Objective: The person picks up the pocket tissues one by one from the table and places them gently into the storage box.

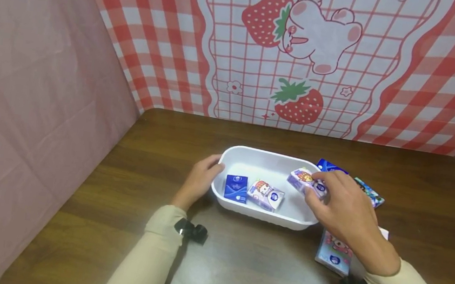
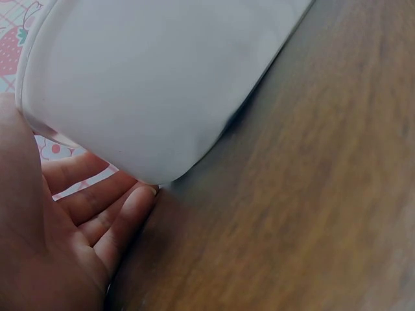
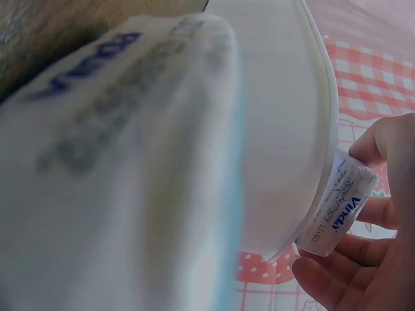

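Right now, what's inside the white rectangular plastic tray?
Dark-blue rectangular packet, white-purple cartoon packet. Right hand and its held cartoon packet cover some of the tray at right; anything beneath is hidden.

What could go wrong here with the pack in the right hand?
The held pack may catch the bin's rim beside it. If the right hand lets go, it might land on the cartoon pack inside. The right wrist could nudge the light-blue pack.
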{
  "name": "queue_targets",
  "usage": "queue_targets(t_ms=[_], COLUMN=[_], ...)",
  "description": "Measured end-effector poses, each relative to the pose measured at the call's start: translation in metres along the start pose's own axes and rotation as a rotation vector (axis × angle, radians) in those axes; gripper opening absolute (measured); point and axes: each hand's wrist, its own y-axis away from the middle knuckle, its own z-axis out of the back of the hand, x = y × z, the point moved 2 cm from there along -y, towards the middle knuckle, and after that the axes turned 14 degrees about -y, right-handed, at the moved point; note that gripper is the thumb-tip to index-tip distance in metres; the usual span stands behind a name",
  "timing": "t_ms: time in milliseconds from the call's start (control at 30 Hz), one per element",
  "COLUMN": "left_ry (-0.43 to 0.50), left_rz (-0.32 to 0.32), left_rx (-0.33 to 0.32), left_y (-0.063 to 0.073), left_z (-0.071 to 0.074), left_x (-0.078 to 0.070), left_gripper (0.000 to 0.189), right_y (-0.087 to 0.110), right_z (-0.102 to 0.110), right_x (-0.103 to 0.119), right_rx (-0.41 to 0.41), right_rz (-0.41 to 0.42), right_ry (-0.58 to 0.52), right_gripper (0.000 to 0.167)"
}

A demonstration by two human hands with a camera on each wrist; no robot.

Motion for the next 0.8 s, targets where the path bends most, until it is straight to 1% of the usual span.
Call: queue_targets(t_ms=[800], left_ry=[0.005], left_rz=[-0.012], left_rx=[0.0], left_y=[-0.0009], left_z=[-0.0009], left_x=[0.002], left_gripper=[0.04], right_y=[-0.0046], right_z=[-0.0009], right_x=[0.004], right_rx=[-0.023], right_rz=[-0.005], right_ry=[-0.021], right_gripper=[0.042])
